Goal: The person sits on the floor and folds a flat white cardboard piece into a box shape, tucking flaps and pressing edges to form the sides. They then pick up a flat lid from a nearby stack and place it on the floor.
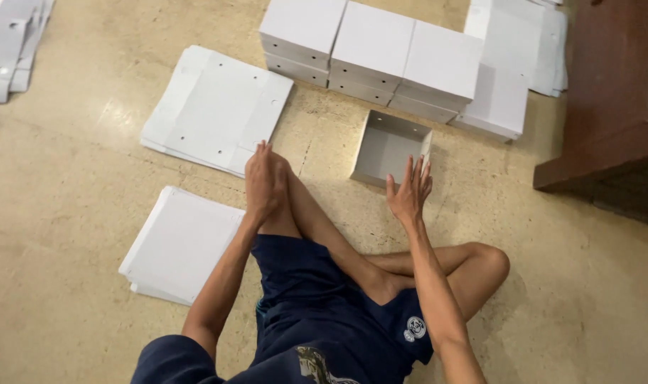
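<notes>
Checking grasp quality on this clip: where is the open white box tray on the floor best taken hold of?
Judging by its pose, grip the open tray by its near right wall, coming from above: it sits mouth-up, its thin rim exposed, right beside the right hand. The left hand rests on the foot.

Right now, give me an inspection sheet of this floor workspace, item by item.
Surface: speckled beige stone floor, bare in front.
Job's things: open white cardboard box tray; stacked closed white cardboard boxes.
Clutter: punched flat white card sheets; plain white sheet pile; more sheets at far left and far right.
Hands: left hand rests on a raised knee, near the punched sheets; right hand open, beside the tray, empty.
Cables: nothing seen.
Surroundings: dark brown wooden furniture at right.
</notes>
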